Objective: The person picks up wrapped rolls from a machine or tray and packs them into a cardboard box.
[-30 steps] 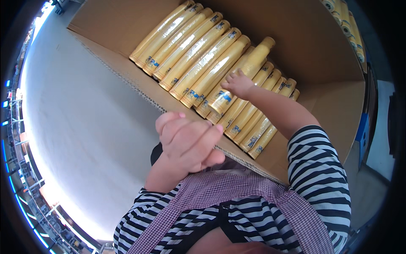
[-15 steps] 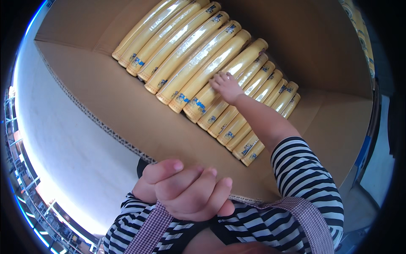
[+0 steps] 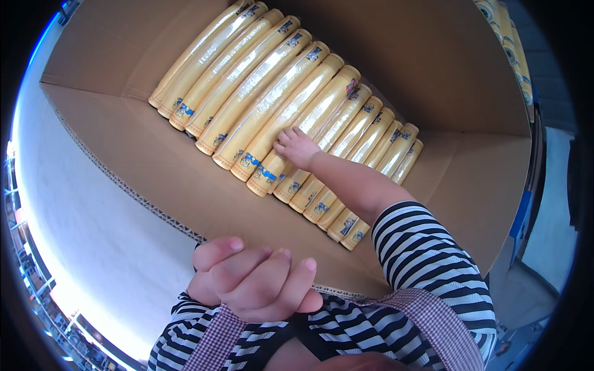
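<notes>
A row of long yellow tube-shaped packages (image 3: 266, 117) in shiny clear wrap, with small blue prints near their ends, lies slanting side by side inside a large brown cardboard box (image 3: 124, 145). My right hand (image 3: 297, 148) reaches into the box and rests on top of the packages near the middle of the row, fingers slightly bent and apart, gripping none of them. Close to the camera, in front of the box's near edge, my left hand (image 3: 257, 278) is curled into a loose fist. Nothing shows in it, though its palm is hidden.
The box's tall cardboard walls stand around the row. Beyond its right side, more yellow packages (image 3: 516, 55) are stacked. A pale surface (image 3: 80, 235) lies to the left, and shelving with goods (image 3: 37, 290) runs along the far left rim.
My right hand has slid left and nearer over the packages, and the package beneath it seems shifted slightly left. My left hand stays curled. The whole view has shifted a little.
</notes>
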Demonstrator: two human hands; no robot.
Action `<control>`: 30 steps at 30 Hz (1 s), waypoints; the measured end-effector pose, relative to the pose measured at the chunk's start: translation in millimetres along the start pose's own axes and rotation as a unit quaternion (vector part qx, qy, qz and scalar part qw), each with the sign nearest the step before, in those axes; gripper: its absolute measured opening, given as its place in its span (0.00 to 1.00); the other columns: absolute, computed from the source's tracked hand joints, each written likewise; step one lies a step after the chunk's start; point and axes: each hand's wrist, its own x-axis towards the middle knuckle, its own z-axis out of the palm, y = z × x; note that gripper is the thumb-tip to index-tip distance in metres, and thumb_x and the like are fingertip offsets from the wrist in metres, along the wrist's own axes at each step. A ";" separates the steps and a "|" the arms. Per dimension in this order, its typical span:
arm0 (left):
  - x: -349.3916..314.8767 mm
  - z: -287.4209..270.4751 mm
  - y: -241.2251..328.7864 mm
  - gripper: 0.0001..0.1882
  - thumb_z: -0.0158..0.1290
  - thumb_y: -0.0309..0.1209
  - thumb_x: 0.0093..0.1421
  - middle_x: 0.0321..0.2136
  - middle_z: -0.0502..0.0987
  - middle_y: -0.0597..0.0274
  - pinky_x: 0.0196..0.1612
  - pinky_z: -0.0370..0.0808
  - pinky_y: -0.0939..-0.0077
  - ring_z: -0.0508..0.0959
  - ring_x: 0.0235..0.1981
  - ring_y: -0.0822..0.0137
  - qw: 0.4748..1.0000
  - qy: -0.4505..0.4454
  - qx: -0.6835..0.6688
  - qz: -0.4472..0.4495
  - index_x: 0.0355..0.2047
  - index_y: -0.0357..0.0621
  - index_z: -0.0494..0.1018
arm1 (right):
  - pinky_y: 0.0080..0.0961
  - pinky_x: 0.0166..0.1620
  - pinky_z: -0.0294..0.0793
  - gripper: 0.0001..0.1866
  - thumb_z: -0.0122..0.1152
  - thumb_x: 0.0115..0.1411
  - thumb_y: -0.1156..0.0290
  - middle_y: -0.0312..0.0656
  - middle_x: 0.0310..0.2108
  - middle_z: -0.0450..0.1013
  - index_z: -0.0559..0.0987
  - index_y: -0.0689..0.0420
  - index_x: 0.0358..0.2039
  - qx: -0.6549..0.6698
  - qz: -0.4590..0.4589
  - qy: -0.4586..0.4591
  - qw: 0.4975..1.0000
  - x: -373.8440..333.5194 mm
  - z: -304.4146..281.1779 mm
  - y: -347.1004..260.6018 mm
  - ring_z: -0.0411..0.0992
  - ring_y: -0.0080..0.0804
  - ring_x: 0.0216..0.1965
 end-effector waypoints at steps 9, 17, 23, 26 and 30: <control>-0.8 -17.0 0.7 0.12 0.52 0.42 0.64 0.27 0.72 0.70 0.47 0.68 0.60 0.70 0.33 0.65 0.999 -0.012 -0.023 0.033 0.32 0.52 0.81 | 0.44 0.56 0.73 0.31 0.70 0.51 0.67 0.50 0.49 0.75 0.75 0.53 0.57 0.059 0.042 -0.291 0.954 -99.6 -140.4 40.4 0.73 0.50 0.53; 11.5 5.5 -5.1 0.06 0.57 0.32 0.55 0.24 0.71 0.65 0.39 0.66 0.65 0.70 0.27 0.61 0.995 0.084 -0.047 0.035 0.22 0.48 0.75 | 0.40 0.60 0.71 0.37 0.74 0.46 0.67 0.50 0.54 0.72 0.73 0.57 0.58 0.079 0.260 -0.037 0.962 -266.3 -372.2 -2.8 0.70 0.50 0.56; 17.6 -7.4 6.8 0.08 0.54 0.34 0.55 0.24 0.72 0.63 0.42 0.66 0.60 0.72 0.30 0.55 0.998 -0.042 0.034 0.015 0.20 0.53 0.71 | 0.39 0.63 0.68 0.38 0.73 0.45 0.81 0.50 0.55 0.73 0.73 0.59 0.59 0.146 0.401 0.169 0.889 -399.3 -381.4 -51.8 0.71 0.49 0.57; 20.7 -10.1 -0.5 0.10 0.50 0.37 0.58 0.27 0.74 0.61 0.43 0.67 0.56 0.73 0.35 0.54 0.986 -0.160 0.036 0.006 0.20 0.54 0.72 | 0.42 0.68 0.60 0.34 0.72 0.50 0.75 0.47 0.52 0.76 0.73 0.57 0.59 0.136 0.420 0.192 0.876 -433.2 -340.8 -58.1 0.73 0.44 0.56; 23.3 -29.8 12.2 0.21 0.50 0.57 0.63 0.36 0.78 0.61 0.54 0.66 0.57 0.74 0.46 0.53 0.958 -0.268 0.098 0.037 0.37 0.55 0.80 | 0.43 0.72 0.49 0.25 0.65 0.61 0.66 0.41 0.49 0.79 0.76 0.49 0.60 0.121 0.398 0.253 0.874 -439.7 -313.5 -40.0 0.75 0.33 0.53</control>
